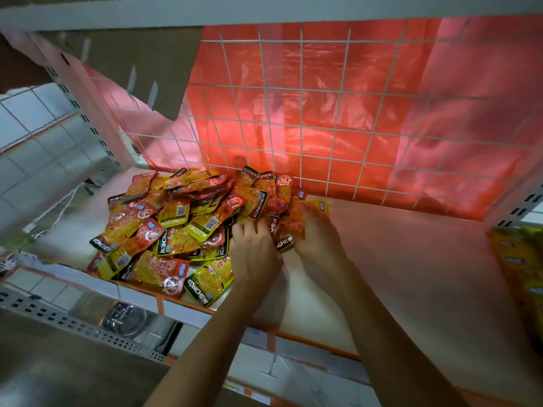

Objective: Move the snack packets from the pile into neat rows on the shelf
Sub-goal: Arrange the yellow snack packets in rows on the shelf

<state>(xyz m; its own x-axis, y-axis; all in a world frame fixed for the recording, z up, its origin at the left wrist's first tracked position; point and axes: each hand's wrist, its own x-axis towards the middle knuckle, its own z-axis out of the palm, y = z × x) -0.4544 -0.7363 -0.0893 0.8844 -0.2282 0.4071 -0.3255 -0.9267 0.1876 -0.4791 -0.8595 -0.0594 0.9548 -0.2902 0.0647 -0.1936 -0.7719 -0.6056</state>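
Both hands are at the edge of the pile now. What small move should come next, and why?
Probably lift the packets that the right hand grips and carry them rightward: the shelf beside the pile shows no row yet, so a first row could start there.

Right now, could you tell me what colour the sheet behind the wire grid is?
The sheet is translucent red; the head view shows it.

One head view, wide-angle: faces forward and down into the shelf (390,259), close over the pile (176,224), mesh (323,129) ahead.
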